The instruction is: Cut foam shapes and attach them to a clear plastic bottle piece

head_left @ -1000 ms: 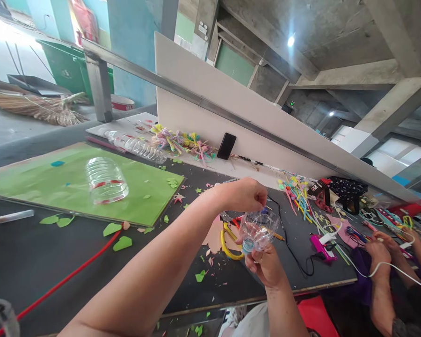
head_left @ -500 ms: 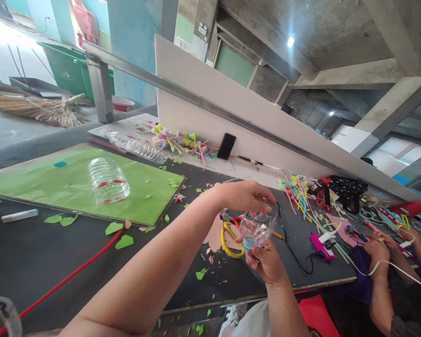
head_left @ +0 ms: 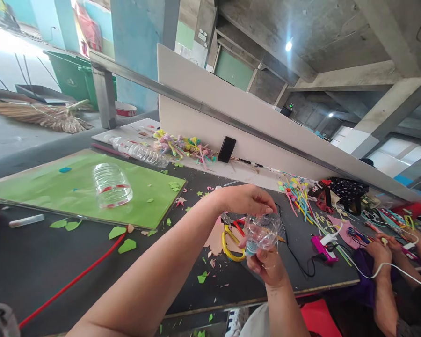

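The clear top part of a plastic bottle [head_left: 261, 229], with a pale blue cap [head_left: 251, 247], is held over the dark table, cap end toward me. My right hand [head_left: 268, 267] grips it from below, fingers closed round the neck by the cap. Reaching over from the left, my left hand [head_left: 250, 199] has its curled fingers at the bottle's far edge; the fingertips are partly hidden. Yellow-handled scissors [head_left: 228, 243] and red-handled pliers [head_left: 238, 228] lie just left of the bottle. A clear ribbed bottle section [head_left: 112, 185] rests on a green sheet [head_left: 154, 187].
Green paper scraps [head_left: 127, 246] and a red cord [head_left: 73, 278] lie at left. A phone [head_left: 227, 149] leans on the white partition [head_left: 210, 93]. Pipe cleaners [head_left: 298, 199], a pink power strip [head_left: 323, 249] and cables lie rightward. Another person's hands [head_left: 382, 248] are at far right.
The view has shifted slightly. The bottle top has moved a little to the right and turned slightly in my hands. My right hand keeps its grip by the cap.
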Available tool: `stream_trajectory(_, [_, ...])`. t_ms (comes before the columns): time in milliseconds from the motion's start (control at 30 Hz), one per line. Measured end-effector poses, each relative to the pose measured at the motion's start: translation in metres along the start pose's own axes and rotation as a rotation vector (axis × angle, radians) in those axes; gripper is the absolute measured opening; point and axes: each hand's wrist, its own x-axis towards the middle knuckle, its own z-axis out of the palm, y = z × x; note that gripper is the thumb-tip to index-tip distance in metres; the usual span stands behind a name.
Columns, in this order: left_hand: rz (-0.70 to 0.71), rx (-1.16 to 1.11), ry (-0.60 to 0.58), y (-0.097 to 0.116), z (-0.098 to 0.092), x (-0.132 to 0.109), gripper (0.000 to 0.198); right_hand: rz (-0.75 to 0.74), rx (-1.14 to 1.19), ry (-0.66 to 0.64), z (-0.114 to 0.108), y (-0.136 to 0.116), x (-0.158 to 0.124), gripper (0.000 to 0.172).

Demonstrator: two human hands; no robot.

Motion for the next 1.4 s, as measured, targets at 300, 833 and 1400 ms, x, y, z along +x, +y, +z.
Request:
stream_trajectory(300, [0.102,-0.233,-0.169,-0.016,-0.001,0.005,0.046,0.012,0.002,-0.022,-0.005,0.0,0.0,0.052])
stream_trajectory(833, [0.032,-0.056,-0.078,-0.018,-0.001,0.004,0.052,0.038,-0.005,-0.023,-0.009,0.001,0.0,0.066])
stream_trajectory(1400, [0.106,-0.37,0.067,-0.031,0.022,0.026,0.05,-0.03,0.085,-0.022,-0.01,-0.001,-0.002,0.06])
